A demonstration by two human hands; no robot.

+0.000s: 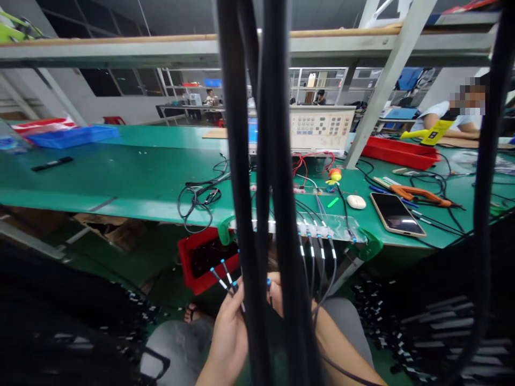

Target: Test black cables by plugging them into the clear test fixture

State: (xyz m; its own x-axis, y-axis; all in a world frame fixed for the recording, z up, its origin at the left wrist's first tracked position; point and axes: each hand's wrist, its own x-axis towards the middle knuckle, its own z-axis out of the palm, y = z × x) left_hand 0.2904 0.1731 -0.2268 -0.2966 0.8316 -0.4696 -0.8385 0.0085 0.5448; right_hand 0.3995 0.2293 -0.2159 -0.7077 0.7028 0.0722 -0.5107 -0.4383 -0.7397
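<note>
My left hand [228, 333] is closed around several thin black cables [219, 278] with blue tips and white bands, which stick up past the thumb. Close beside it, my right hand [276, 294] has its fingers curled at another blue-tipped cable end [268, 282]. Thick black cables [287, 214] hang right before the camera and hide part of both hands. Ahead, a clear fixture strip [341, 228] runs along the bench edge between green clamps [370, 245]. Several banded cables [322, 252] are plugged into it and droop toward my right forearm.
On the green bench [153, 171] stand a test instrument [322, 128], a phone [397, 214], a white earbud case [356, 202] and orange-handled pliers [420, 195]. Below hangs a red bin [189, 268]. Cable bundles [454, 327] flank me. A person [466, 120] sits at the right.
</note>
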